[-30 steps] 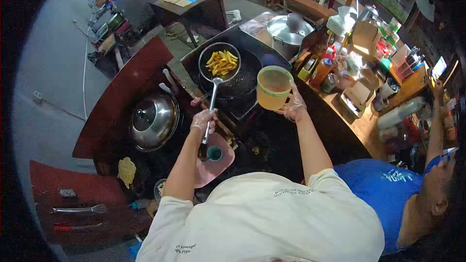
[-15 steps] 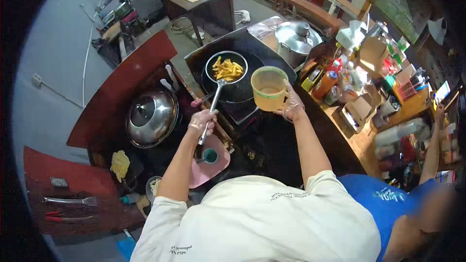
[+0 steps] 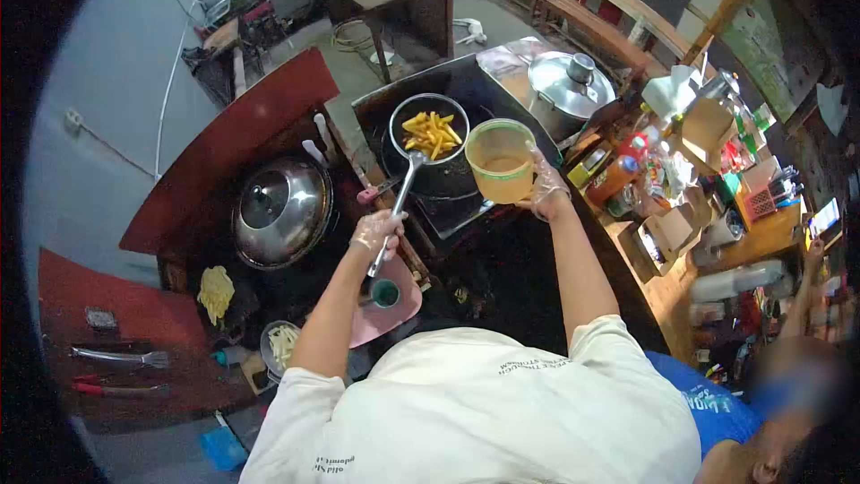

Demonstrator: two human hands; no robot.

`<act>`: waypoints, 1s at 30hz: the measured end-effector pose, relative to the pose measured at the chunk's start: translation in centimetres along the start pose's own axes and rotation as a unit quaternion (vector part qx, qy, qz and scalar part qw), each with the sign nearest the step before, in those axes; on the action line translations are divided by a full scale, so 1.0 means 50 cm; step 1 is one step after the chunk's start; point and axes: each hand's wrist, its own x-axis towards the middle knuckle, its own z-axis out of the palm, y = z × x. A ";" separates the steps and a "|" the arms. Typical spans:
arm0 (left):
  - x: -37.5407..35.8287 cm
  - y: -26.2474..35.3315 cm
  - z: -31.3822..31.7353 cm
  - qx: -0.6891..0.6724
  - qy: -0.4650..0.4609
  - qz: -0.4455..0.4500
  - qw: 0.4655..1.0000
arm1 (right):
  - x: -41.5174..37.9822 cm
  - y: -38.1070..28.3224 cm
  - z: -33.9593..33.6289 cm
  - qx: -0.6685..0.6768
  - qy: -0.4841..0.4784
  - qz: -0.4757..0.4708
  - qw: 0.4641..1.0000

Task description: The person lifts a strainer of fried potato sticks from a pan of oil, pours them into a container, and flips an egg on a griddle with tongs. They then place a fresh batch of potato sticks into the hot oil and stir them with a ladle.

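My left hand [image 3: 377, 235], in a clear plastic glove, is closed round the long metal handle of a strainer [image 3: 411, 177]. Golden French fries [image 3: 432, 134] lie in its round basket, which is over a dark wok [image 3: 439, 181] on the stove. A translucent plastic tub [image 3: 503, 186] with some light brown contents is in my gloved right hand [image 3: 548, 194], fingers wrapped round its right side and base. The tub's rim overlaps the right edge of the strainer in this view. Below my left hand, a green cup [image 3: 385, 293] stands on a pink board [image 3: 410, 303].
A lidded wok [image 3: 282, 215] sits to the left and a lidded steel pot [image 3: 571, 85] at the back right. Bottles [image 3: 616, 177] and an open cardboard box [image 3: 667, 231] crowd the right-hand counter. Close by on the right is a person in a blue shirt [image 3: 703, 399], holding a phone [image 3: 822, 218].
The strainer and tub have come slightly closer together, their rims now overlapping in view. The whole view has shifted a little, and the person in blue appears lower at the right.
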 end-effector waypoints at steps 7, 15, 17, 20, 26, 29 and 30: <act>0.004 -0.006 0.004 0.028 0.014 -0.002 1.000 | 0.063 -0.012 -0.010 0.036 -0.044 -0.023 0.998; 0.013 -0.027 0.015 -0.020 -0.024 0.003 1.000 | 0.151 -0.017 -0.046 0.077 -0.123 -0.017 0.989; 0.022 -0.015 0.017 0.003 -0.026 -0.012 1.000 | 0.167 -0.013 -0.060 0.087 -0.131 -0.007 0.988; 0.031 -0.021 0.020 -0.020 -0.028 -0.002 0.999 | 0.154 -0.019 -0.056 0.083 -0.101 -0.019 0.991; 0.016 -0.005 0.032 -0.014 -0.016 -0.004 1.000 | 0.116 -0.039 -0.031 0.098 -0.065 0.002 0.993; 0.008 -0.005 0.033 -0.024 -0.009 0.016 1.000 | 0.156 -0.029 -0.060 0.082 -0.099 0.001 0.992; 0.007 -0.004 0.033 -0.015 -0.009 0.000 1.000 | 0.152 -0.030 -0.052 0.088 -0.128 -0.005 0.988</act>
